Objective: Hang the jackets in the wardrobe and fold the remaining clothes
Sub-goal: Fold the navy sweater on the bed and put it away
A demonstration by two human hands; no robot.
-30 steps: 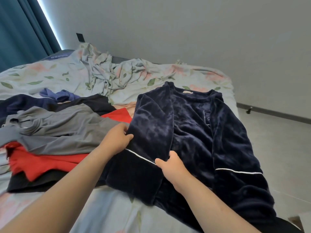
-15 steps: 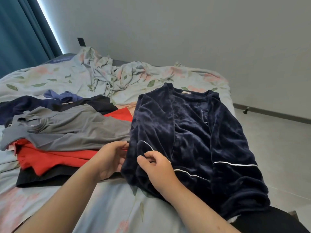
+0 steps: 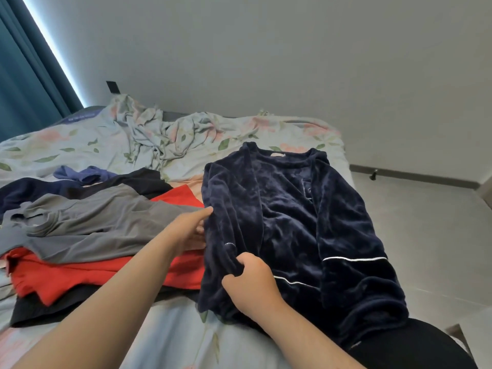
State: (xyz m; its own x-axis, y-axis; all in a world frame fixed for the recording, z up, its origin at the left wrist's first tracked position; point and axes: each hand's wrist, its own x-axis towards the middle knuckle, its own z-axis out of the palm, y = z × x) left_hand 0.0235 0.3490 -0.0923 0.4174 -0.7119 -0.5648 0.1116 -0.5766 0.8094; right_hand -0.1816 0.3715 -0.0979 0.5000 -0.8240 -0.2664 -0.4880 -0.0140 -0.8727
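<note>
1. Where the grey wall meets it at the far side, the bed (image 3: 80, 145) fills most of the view, covered in a pale floral sheet with a rumpled bunch of the same cloth (image 3: 157, 134) near the head end.
2. Teal curtain (image 3: 24, 75) hangs at far left, a bright strip of light along its edge. Grey floor and dark baseboard show at right.
3. Navy velvet top (image 3: 292, 222) lies spread on the right half of the bed, neckline toward the wall, white piping across both cuffs. Its right sleeve is laid straight down the body; its left side is folded inward over the front (fold line runs roughly down the garment's length).
4. Pile of clothes (image 3: 93, 235) sits on the left half of the bed, just beside the navy top and touching its edge: grey shirt (image 3: 87, 222) on top, red garment (image 3: 80, 272) under it, black garment (image 3: 42, 310) lowest at the near edge, dark navy (image 3: 32, 190) and blue pieces (image 3: 82, 174) behind.
5. Left hand (image 3: 189, 230): fingers extended, fairly straight, fingertips pressing against the folded left edge of the navy top. Nothing held in its grip.
6. Right hand (image 3: 250, 286): fingers curled, grip closed on a bunch of the navy fabric near the lower part of the folded-over sleeve, close to the white piping.
7. Dark trouser leg (image 3: 415, 344) of the person at lower right, against the top's hem.
</note>
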